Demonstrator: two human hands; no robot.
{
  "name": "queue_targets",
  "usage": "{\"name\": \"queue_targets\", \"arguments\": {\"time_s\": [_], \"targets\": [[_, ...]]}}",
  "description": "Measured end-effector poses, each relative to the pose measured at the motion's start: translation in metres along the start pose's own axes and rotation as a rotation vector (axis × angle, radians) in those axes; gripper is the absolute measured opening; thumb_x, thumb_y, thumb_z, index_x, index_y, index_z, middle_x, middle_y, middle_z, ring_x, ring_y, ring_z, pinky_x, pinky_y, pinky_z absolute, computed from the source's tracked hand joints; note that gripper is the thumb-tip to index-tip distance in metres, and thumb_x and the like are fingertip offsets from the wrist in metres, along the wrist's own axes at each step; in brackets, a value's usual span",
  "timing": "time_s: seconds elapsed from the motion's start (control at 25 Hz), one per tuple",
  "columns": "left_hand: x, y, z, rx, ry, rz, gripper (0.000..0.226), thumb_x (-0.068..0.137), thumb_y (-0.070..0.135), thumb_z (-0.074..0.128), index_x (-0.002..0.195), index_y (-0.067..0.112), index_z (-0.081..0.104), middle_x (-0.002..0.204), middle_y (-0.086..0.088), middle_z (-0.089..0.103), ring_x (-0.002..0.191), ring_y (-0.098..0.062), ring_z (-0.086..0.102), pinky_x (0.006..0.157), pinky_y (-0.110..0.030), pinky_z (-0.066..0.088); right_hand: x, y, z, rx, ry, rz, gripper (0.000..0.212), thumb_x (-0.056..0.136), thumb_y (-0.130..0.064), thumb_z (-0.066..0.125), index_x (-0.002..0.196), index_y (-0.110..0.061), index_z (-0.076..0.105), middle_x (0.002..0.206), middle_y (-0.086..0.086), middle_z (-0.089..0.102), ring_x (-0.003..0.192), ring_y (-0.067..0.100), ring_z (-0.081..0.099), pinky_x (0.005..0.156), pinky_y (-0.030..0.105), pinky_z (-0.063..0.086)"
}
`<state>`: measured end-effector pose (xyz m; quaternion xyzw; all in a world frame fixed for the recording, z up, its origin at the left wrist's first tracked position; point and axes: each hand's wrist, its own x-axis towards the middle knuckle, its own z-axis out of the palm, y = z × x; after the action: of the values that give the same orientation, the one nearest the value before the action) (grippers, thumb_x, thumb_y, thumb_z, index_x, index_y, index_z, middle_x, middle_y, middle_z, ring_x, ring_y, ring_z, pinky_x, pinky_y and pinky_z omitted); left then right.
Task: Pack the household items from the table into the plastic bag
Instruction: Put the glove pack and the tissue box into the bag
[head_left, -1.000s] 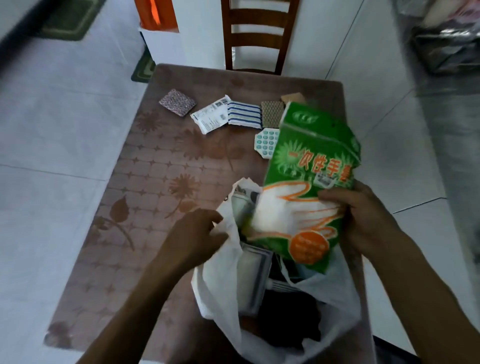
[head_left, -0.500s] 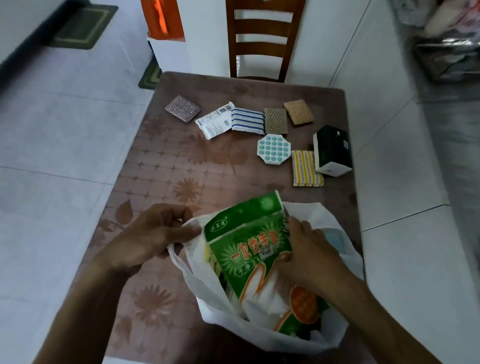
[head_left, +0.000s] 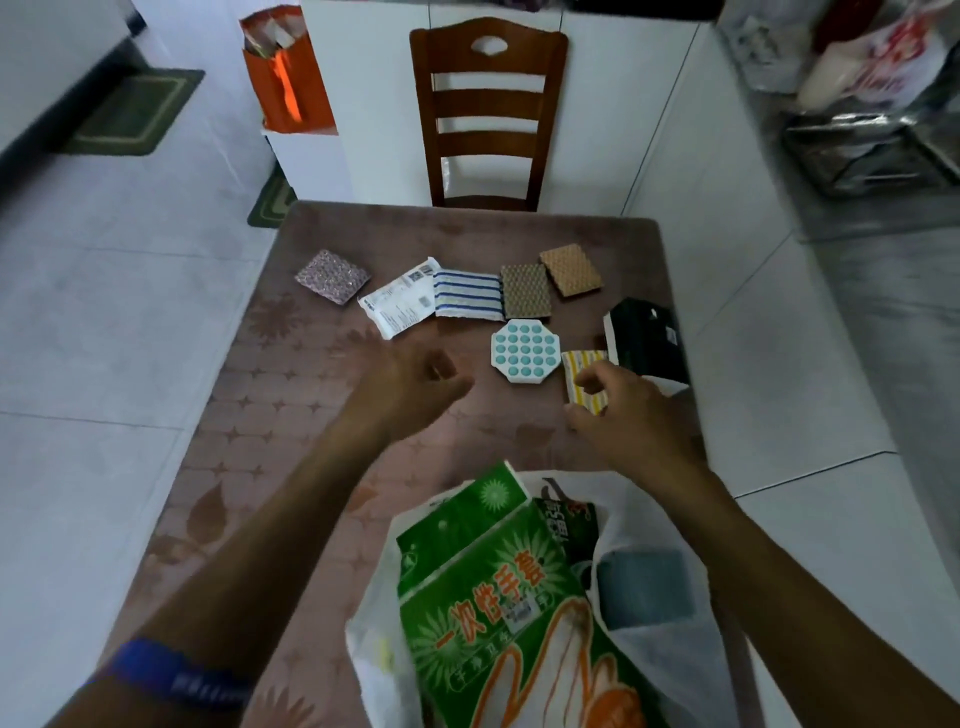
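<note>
Household items still wait on the brown patterned table (head_left: 270, 415), while the white plastic bag (head_left: 654, 644) sits open at its near edge with a green pack of disposable gloves (head_left: 498, 597) standing out of its mouth beside a grey-blue item (head_left: 644, 587). Beyond the bag, my right hand (head_left: 631, 410) hovers with fingers loosely curled and gripping nothing, over the near end of a yellow striped cloth (head_left: 582, 364); just past that cloth stands a dark box (head_left: 647, 338). My left hand (head_left: 410, 384) hangs above the table with fingers spread, empty, just left of a white octagonal pad with teal dots (head_left: 525, 352). Farther from the bag lies a row: a purple speckled square (head_left: 332, 275), a white printed packet (head_left: 400, 304), a blue striped cloth (head_left: 467, 293) and two brown woven squares (head_left: 524, 291) (head_left: 570, 269). A wooden chair (head_left: 488, 114) stands at the table's far side.
</note>
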<state>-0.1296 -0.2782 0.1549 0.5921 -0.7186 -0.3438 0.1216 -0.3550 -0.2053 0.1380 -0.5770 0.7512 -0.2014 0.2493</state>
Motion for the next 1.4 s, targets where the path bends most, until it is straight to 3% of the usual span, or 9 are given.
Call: {"name": "queue_targets", "arguments": {"time_s": [0.08, 0.24, 0.44, 0.6, 0.84, 1.0, 1.12, 1.24, 1.4], "targets": [[0.048, 0.008, 0.034, 0.212, -0.031, 0.08, 0.014, 0.083, 0.036, 0.069, 0.089, 0.023, 0.069, 0.093, 0.004, 0.07, 0.074, -0.007, 0.059, 0.062, -0.022, 0.044, 0.03, 0.024, 0.02, -0.126, -0.016, 0.042, 0.032, 0.084, -0.031, 0.063, 0.113, -0.021, 0.056, 0.121, 0.004, 0.059, 0.103, 0.023, 0.058, 0.084, 0.041, 0.051], [0.127, 0.001, 0.106, 0.476, -0.213, 0.12, 0.052, 0.084, 0.029, 0.066, 0.133, 0.02, 0.052, 0.137, -0.007, 0.053, 0.119, -0.024, 0.054, 0.096, -0.034, 0.045, 0.078, 0.084, 0.03, -0.252, 0.12, 0.109, 0.053, 0.083, -0.035, 0.066, 0.129, -0.017, 0.047, 0.135, 0.01, 0.05, 0.115, 0.031, 0.05, 0.091, 0.045, 0.048], [0.144, 0.011, 0.164, 0.55, -0.344, 0.164, 0.056, 0.086, 0.029, 0.063, 0.138, 0.021, 0.045, 0.14, -0.007, 0.045, 0.125, -0.027, 0.046, 0.097, -0.038, 0.041, 0.13, 0.144, 0.025, -0.054, 0.138, 0.451, 0.096, 0.07, -0.058, 0.071, 0.145, -0.023, 0.022, 0.148, 0.011, 0.035, 0.128, 0.036, 0.041, 0.102, 0.05, 0.039], [0.132, 0.017, 0.151, 0.334, -0.429, 0.141, 0.041, 0.087, 0.028, 0.063, 0.127, 0.022, 0.056, 0.131, -0.002, 0.057, 0.109, -0.016, 0.055, 0.085, -0.025, 0.039, 0.142, 0.147, 0.033, 0.227, 0.147, 0.483, 0.083, 0.071, -0.034, 0.078, 0.137, -0.017, 0.03, 0.135, 0.009, 0.047, 0.114, 0.024, 0.052, 0.079, 0.03, 0.041], [0.069, 0.035, 0.103, 0.155, -0.404, 0.199, 0.027, 0.088, 0.03, 0.068, 0.113, 0.02, 0.065, 0.101, 0.005, 0.068, 0.079, -0.002, 0.06, 0.069, -0.009, 0.045, 0.104, 0.136, 0.017, 0.333, -0.043, 0.469, 0.089, 0.064, -0.03, 0.085, 0.135, -0.019, 0.033, 0.137, 0.004, 0.046, 0.116, 0.021, 0.05, 0.083, 0.03, 0.041], [0.013, 0.063, 0.072, -0.441, -0.258, -0.069, 0.064, 0.08, 0.048, 0.072, 0.134, 0.028, 0.046, 0.115, 0.001, 0.068, 0.095, -0.012, 0.068, 0.078, -0.032, 0.057, -0.002, 0.07, -0.012, 0.557, 0.134, 0.299, 0.079, 0.065, -0.037, 0.083, 0.127, -0.041, 0.034, 0.127, -0.009, 0.054, 0.103, 0.008, 0.056, 0.078, 0.026, 0.047], [-0.033, 0.097, 0.057, -0.859, -0.253, -0.134, 0.059, 0.077, 0.03, 0.079, 0.127, 0.028, 0.048, 0.109, -0.002, 0.071, 0.086, -0.014, 0.073, 0.063, -0.028, 0.059, -0.071, 0.013, -0.027, 0.593, 0.171, 0.079, 0.082, 0.066, -0.033, 0.085, 0.129, -0.039, 0.034, 0.119, -0.02, 0.052, 0.101, -0.01, 0.055, 0.069, 0.012, 0.05], [-0.072, 0.101, 0.043, -0.998, -0.072, -0.128, 0.051, 0.077, 0.017, 0.078, 0.121, 0.022, 0.052, 0.103, 0.001, 0.07, 0.083, -0.01, 0.073, 0.06, -0.022, 0.058, -0.124, -0.003, -0.04, 0.667, -0.033, -0.013, 0.086, 0.068, -0.043, 0.082, 0.138, -0.043, 0.032, 0.122, -0.035, 0.047, 0.11, -0.016, 0.049, 0.083, 0.013, 0.05], [-0.109, 0.066, 0.027, -1.019, -0.003, -0.185, 0.067, 0.079, 0.017, 0.074, 0.134, 0.034, 0.04, 0.113, -0.002, 0.066, 0.085, -0.017, 0.073, 0.061, -0.031, 0.06, -0.18, 0.037, -0.025, -0.153, -0.216, -0.079, 0.072, 0.068, -0.062, 0.065, 0.133, -0.041, 0.042, 0.131, -0.016, 0.053, 0.119, 0.008, 0.048, 0.093, 0.03, 0.041]]}}
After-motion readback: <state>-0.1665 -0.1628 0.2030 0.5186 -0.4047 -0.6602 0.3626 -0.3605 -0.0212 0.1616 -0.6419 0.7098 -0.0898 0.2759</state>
